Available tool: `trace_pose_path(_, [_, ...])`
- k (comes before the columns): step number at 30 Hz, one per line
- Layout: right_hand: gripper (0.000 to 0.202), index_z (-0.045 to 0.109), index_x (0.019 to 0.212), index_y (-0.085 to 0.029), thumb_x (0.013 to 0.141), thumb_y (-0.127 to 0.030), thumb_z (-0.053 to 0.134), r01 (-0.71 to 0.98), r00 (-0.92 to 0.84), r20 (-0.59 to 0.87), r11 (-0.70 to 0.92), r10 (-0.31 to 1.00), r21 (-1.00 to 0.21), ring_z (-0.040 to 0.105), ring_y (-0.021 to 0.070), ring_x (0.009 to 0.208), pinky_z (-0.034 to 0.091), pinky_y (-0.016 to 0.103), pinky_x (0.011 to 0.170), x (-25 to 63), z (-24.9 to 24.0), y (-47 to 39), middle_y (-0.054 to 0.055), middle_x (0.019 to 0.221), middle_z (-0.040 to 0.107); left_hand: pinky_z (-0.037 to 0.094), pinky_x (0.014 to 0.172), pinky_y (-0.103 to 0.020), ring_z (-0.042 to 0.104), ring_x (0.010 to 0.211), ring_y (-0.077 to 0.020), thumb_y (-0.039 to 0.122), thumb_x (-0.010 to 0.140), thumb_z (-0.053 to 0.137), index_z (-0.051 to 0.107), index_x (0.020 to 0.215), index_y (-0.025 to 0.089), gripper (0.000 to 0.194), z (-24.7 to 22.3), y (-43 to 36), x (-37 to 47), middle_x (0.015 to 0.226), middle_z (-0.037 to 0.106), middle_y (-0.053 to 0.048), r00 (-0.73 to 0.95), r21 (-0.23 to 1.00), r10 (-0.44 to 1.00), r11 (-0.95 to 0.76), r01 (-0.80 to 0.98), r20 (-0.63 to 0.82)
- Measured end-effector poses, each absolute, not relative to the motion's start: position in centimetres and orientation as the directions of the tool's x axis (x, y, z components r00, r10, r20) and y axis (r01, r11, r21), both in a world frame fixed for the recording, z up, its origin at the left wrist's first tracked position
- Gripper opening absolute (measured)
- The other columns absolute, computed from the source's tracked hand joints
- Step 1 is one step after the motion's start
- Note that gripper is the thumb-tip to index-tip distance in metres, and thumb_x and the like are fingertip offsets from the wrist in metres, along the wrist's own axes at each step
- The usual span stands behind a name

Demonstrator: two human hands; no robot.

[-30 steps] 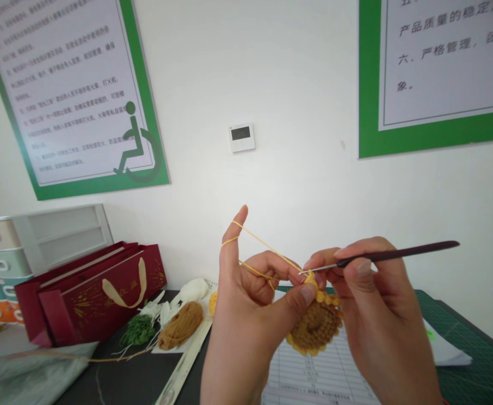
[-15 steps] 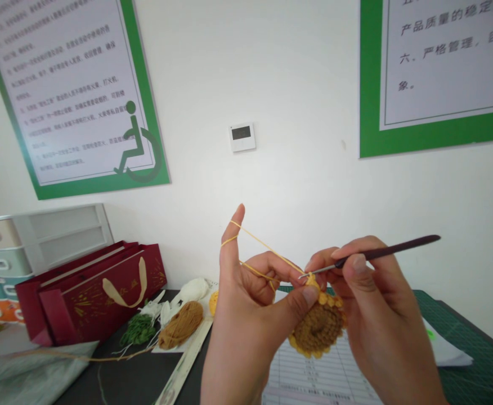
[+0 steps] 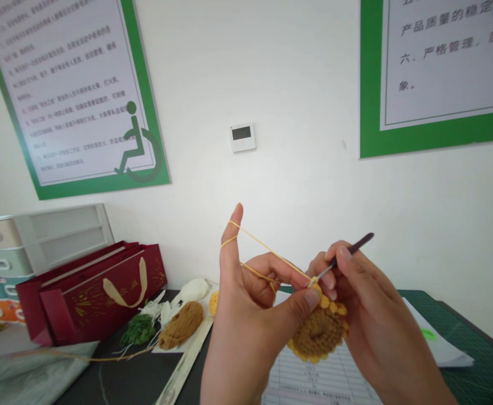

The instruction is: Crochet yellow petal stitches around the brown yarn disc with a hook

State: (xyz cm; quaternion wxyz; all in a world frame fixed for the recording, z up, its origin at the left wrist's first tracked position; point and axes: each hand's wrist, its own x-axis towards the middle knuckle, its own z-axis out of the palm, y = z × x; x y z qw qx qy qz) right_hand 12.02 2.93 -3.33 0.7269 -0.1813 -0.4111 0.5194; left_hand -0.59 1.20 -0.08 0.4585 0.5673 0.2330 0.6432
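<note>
Between thumb and fingers, my left hand (image 3: 250, 315) pinches the upper edge of a round crochet piece (image 3: 320, 332), brown in the middle with a yellow border. Yellow yarn (image 3: 267, 247) wraps the raised index finger of that hand and runs taut down to the border. My right hand (image 3: 364, 304) grips a crochet hook (image 3: 352, 250) with a dark handle and a metal shaft. The hook's tip is at the yellow stitches on top of the piece; the tip itself is hard to make out.
Printed sheets (image 3: 314, 377) lie beneath my hands on a green cutting mat (image 3: 466, 343). To the left are a brown yarn skein (image 3: 182, 325), green yarn (image 3: 138, 329), white yarn (image 3: 193, 289), a ruler (image 3: 185, 363), a red gift bag (image 3: 94, 292) and a drawer unit (image 3: 5, 261).
The hook has swung from lying nearly sideways to a steeper slant, its handle end moving left. My right hand has turned with it. My left hand holds almost the same pose.
</note>
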Motion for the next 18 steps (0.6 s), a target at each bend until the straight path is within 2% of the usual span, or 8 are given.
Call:
trace_pose_path(4, [0.037, 0.057, 0.062, -0.019, 0.084, -0.041, 0.076, -0.783, -0.11, 0.295, 0.1, 0.949, -0.614, 0.042, 0.0091, 0.056, 0.043, 0.021, 0.053, 11.85, -3.37, 3.33, -0.005, 0.06, 0.046, 0.057, 0.078, -0.03, 0.07, 0.068, -0.0136, 0.0, 0.074, 0.082, 0.02, 0.159, 0.042, 0.114, 0.05, 1.16, -0.43, 0.072, 0.072, 0.007, 0.08, 0.795, 0.846, -0.457, -0.399, 0.527])
trace_pose_path(7, [0.031, 0.059, 0.066, -0.018, 0.086, -0.036, 0.075, -0.85, -0.2, 0.281, -0.024, 0.939, -0.526, 0.041, 0.0076, 0.053, 0.046, 0.021, 0.054, 11.64, -3.45, 3.52, -0.006, 0.057, 0.044, 0.057, 0.076, -0.031, 0.07, 0.067, -0.0151, -0.001, 0.073, 0.083, 0.023, 0.159, 0.038, 0.112, 0.07, 1.21, -0.46, 0.071, 0.072, 0.007, 0.088, 0.797, 0.85, -0.445, -0.408, 0.52])
trace_pose_path(12, [0.024, 0.063, 0.074, -0.018, 0.088, -0.033, 0.074, -0.873, -0.271, 0.324, -0.09, 0.906, -0.48, 0.045, 0.0066, 0.051, 0.049, 0.018, 0.053, 11.8, -3.5, 3.53, -0.007, 0.056, 0.046, 0.057, 0.076, -0.035, 0.072, 0.068, -0.0178, 0.0, 0.074, 0.082, 0.024, 0.158, 0.036, 0.109, -0.05, 1.29, -0.65, 0.072, 0.073, 0.005, 0.113, 0.794, 0.839, -0.448, -0.412, 0.532])
trace_pose_path(18, [0.021, 0.063, 0.077, -0.018, 0.092, -0.031, 0.069, -0.887, -0.288, 0.343, -0.115, 0.894, -0.447, 0.05, 0.0068, 0.052, 0.052, 0.018, 0.055, 11.96, -3.45, 3.43, -0.006, 0.057, 0.048, 0.056, 0.071, -0.032, 0.069, 0.065, -0.0155, 0.0, 0.072, 0.083, 0.026, 0.159, 0.032, 0.108, -0.04, 1.31, -0.64, 0.072, 0.073, 0.005, 0.12, 0.794, 0.843, -0.434, -0.426, 0.525])
